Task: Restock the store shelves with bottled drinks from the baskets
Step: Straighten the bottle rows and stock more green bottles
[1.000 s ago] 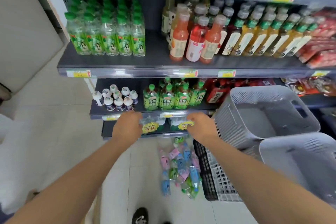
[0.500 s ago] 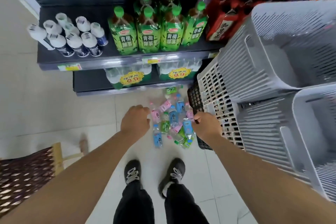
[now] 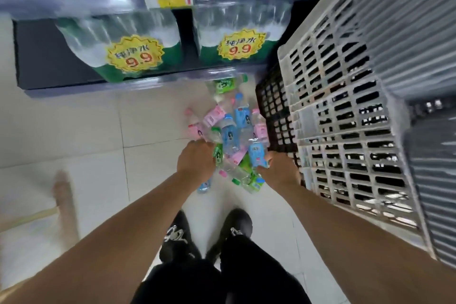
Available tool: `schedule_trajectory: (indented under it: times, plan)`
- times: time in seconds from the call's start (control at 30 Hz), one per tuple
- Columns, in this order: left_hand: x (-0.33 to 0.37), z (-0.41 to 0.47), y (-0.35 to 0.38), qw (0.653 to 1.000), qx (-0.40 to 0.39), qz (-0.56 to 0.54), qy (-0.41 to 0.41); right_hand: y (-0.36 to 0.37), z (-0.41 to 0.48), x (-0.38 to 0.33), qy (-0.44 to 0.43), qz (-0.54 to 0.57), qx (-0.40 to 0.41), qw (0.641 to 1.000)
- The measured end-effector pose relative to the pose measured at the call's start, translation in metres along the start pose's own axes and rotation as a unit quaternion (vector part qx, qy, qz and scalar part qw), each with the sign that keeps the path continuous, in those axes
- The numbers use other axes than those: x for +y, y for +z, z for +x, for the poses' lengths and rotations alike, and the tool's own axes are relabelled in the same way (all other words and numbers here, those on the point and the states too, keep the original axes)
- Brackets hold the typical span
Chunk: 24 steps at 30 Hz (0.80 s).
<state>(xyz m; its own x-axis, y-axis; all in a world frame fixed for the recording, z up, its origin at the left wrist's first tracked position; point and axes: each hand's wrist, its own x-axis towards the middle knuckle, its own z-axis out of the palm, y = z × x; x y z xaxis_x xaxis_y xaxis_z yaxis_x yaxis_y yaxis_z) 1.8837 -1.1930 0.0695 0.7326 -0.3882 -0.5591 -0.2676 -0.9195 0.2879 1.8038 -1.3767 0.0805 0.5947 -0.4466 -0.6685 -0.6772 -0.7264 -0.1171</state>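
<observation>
A pile of small bottles (image 3: 232, 131) with pink, blue and green labels lies on the floor tiles in front of the bottom shelf (image 3: 74, 81). My left hand (image 3: 196, 159) is down at the pile's left side, its fingers curled against a green-labelled bottle (image 3: 218, 153). At the pile's right side, my right hand (image 3: 280, 170) touches a blue-labelled bottle (image 3: 257, 155). The backs of both hands hide the fingers, so any grip is unclear.
Two shrink-wrapped water packs (image 3: 138, 57) with 9.9 price stickers fill the bottom shelf. Stacked baskets stand right of the pile: a black crate (image 3: 274, 106), a white lattice basket (image 3: 345, 106) and grey ones (image 3: 407, 32). My shoes (image 3: 237, 224) are behind the pile. A wooden stool leg (image 3: 61, 192) is at left.
I have bent down; the view dropped from the upper shelves to the floor. Both hands came down from the shelf edge and now reach the bottle pile.
</observation>
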Motion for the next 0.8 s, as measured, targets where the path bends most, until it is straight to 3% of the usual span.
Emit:
schedule_trajectory:
  times: [0.37, 0.67, 0.8]
  plan:
    - [0.003, 0.129, 0.121, 0.996, -0.085, -0.001, 0.013, 0.115, 0.125, 0.029, 0.082, 0.012, -0.009, 0.997]
    - [0.016, 0.194, 0.161, 0.957, -0.084, -0.229, -0.155, 0.132, 0.173, 0.030, 0.116, 0.065, 0.020, 0.991]
    - [0.022, 0.201, 0.163, 0.938, -0.101, -0.264, -0.202, 0.118, 0.179, 0.029, 0.126, 0.181, 0.001, 0.975]
